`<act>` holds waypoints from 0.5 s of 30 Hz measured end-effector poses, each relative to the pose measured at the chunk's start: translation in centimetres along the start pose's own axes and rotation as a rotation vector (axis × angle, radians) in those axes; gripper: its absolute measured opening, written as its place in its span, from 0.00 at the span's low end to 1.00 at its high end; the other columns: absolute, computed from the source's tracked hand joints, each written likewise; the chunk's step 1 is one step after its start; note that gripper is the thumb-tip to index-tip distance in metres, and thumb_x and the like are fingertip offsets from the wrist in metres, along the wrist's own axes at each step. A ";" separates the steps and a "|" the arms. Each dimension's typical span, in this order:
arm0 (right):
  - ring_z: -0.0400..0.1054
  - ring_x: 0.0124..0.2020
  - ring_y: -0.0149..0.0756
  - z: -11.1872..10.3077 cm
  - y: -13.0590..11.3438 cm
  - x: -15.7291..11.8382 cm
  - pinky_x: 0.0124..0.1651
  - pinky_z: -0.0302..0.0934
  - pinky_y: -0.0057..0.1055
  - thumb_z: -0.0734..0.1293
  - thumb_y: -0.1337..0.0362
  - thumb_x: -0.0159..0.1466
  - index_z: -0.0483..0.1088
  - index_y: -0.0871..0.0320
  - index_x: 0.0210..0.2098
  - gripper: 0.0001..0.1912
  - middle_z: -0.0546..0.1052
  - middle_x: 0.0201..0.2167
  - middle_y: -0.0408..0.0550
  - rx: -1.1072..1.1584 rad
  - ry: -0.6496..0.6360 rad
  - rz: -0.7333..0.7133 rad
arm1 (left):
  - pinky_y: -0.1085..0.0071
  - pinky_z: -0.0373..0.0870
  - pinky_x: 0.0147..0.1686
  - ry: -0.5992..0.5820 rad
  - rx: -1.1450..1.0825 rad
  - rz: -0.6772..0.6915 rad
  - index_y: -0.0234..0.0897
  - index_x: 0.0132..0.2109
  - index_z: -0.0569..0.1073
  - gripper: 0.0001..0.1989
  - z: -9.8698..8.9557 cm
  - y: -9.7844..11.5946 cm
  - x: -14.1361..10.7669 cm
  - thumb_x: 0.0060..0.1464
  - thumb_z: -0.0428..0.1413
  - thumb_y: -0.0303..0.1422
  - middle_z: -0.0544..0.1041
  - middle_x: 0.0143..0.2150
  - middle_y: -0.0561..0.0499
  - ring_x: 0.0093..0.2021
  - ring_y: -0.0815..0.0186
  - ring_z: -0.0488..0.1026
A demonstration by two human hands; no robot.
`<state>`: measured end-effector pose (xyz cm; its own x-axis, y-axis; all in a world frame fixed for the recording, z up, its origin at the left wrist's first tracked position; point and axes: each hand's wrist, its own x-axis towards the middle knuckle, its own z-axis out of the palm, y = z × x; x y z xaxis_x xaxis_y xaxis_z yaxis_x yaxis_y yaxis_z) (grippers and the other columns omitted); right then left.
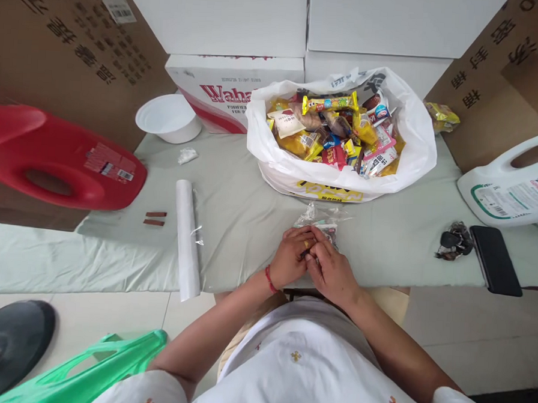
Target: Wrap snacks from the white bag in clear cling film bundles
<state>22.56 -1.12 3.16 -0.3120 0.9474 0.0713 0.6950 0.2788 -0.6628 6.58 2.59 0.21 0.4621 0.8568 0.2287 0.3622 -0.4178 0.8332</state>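
Note:
My left hand (293, 256) and my right hand (331, 270) meet at the front edge of the cloth-covered table. Their fingers are curled in and pressed against each other. Between them shows a small dark bit, too hidden to name. A ring is on a finger of the left hand, and a red cord circles that wrist. Just beyond the fingertips lies a crumpled clear plastic bag (316, 215) with small dark contents, partly covered by the hands. Behind it stands a white plastic bag (270, 171) full of wrapped snacks (336, 133).
Left are a roll of clear plastic bags (187, 239), two brown strips (155, 218), a white bowl (169, 121) and a red jug (63, 160). Right are a black phone (495, 260), keys (454, 241) and a white jug (514, 178). Boxes (215, 18) line the back.

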 end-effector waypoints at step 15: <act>0.80 0.42 0.39 0.9 0.2 -1.0 0.38 0.73 0.37 0.60 0.63 0.75 0.74 0.56 0.46 0.11 0.57 0.76 0.49 -0.370 -0.135 -0.090 | 0.68 0.65 0.35 0.055 0.142 -0.633 0.37 0.36 0.75 0.15 -5.3 -2.1 8.8 0.52 0.63 0.45 0.77 0.32 0.50 0.33 0.63 0.71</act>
<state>22.40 -2.12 2.28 -0.4472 0.8944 0.0022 0.8397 0.4207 -0.3435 5.65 12.62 3.13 0.0835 0.9630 -0.2563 0.6563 0.1404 0.7413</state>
